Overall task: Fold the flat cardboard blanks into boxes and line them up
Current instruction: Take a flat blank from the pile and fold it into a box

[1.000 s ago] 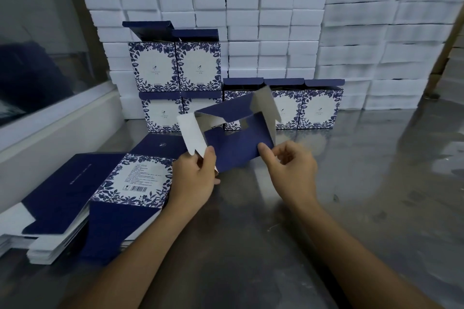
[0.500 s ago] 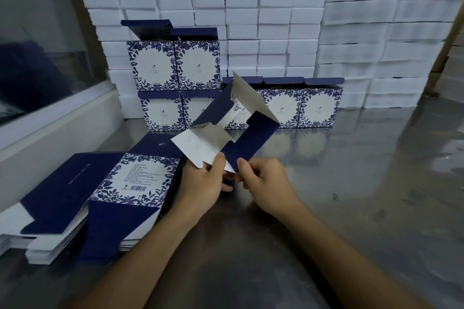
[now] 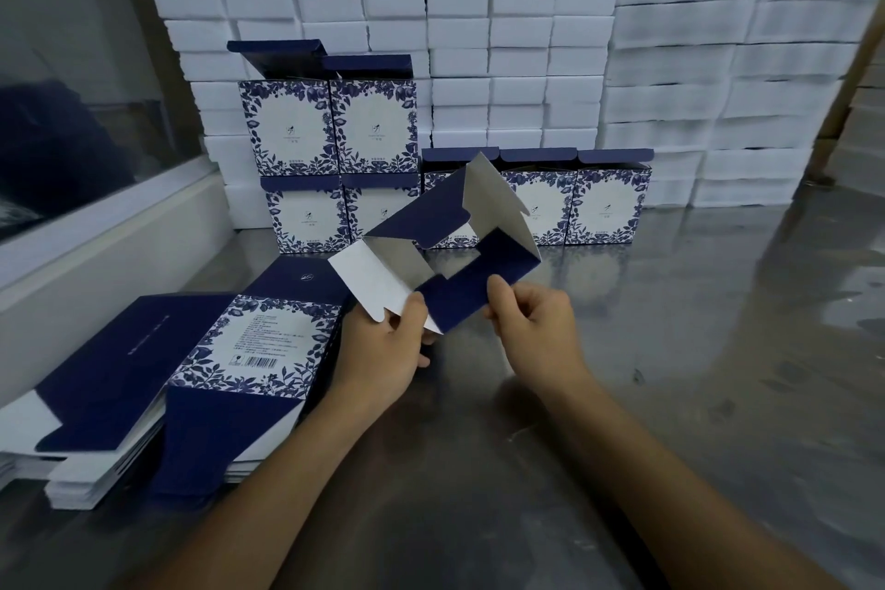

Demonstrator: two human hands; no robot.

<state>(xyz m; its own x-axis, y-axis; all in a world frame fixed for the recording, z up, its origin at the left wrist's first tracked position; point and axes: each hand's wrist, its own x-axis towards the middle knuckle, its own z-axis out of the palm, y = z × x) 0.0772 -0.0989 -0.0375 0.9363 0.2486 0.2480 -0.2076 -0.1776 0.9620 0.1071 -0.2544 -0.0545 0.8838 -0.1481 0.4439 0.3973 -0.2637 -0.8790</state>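
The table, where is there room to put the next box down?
Bare metal table lies right of the right hand, in front of the rightmost folded box. The left is crowded: the flat blanks cover it up to the left hand.

Bare steel table right – passable; flat blanks left, folded boxes behind block.

The blank above both hands hides much of one box behind it, and the print on the stack left of them is too small to read.
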